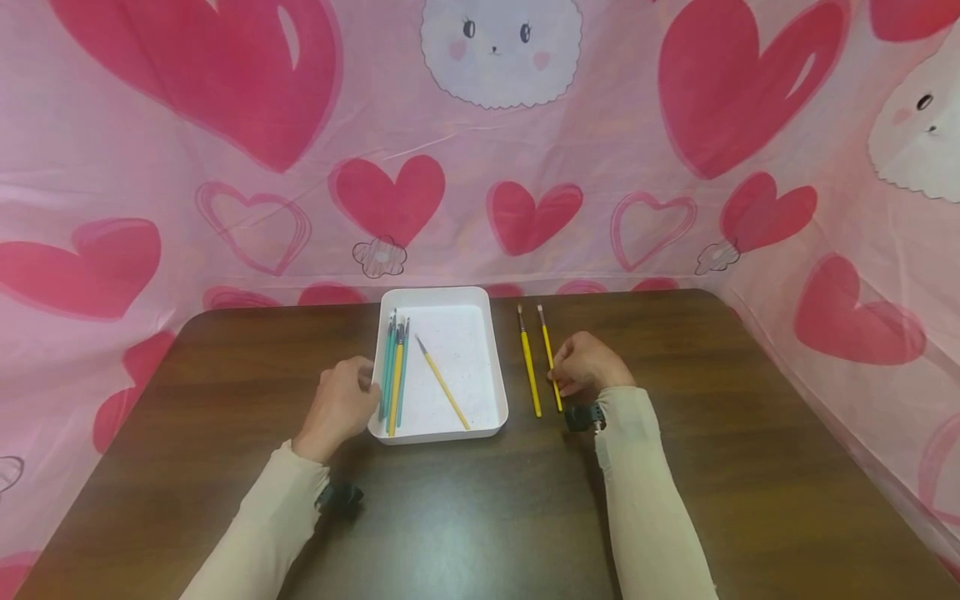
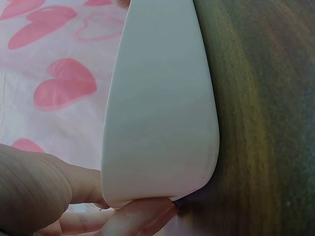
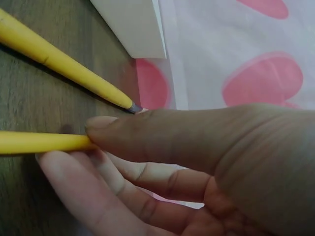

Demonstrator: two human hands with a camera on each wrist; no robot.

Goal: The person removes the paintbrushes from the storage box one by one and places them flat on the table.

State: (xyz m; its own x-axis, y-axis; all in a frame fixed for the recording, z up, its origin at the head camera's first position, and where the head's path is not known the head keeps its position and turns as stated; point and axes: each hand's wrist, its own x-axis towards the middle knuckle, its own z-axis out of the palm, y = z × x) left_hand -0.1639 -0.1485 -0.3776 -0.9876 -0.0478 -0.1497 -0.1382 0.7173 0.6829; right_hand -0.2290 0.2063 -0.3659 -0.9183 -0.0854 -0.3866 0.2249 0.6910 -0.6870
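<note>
A white tray [image 1: 465, 346] stands on the table with several teal brushes [image 1: 388, 371] along its left side, a yellow one among them. Another yellow paintbrush [image 1: 444, 383] lies slanted in the tray's middle. My left hand [image 1: 343, 406] grips the tray's left wall; in the left wrist view its thumb and fingers clasp the outer wall [image 2: 157, 108]. Right of the tray lie a thicker yellow paintbrush [image 1: 530, 371] and a thin yellow paintbrush [image 1: 547, 337]. My right hand [image 1: 590, 364] pinches the thin one's handle [image 3: 44, 142] between thumb and fingers. The bristles point away from me.
The brown wooden table [image 1: 480, 517] ends at a pink heart-patterned cloth [image 1: 465, 142] behind and at both sides. Dark wrist devices [image 1: 583, 417] sit at both cuffs. The tray's far edge is close to the cloth.
</note>
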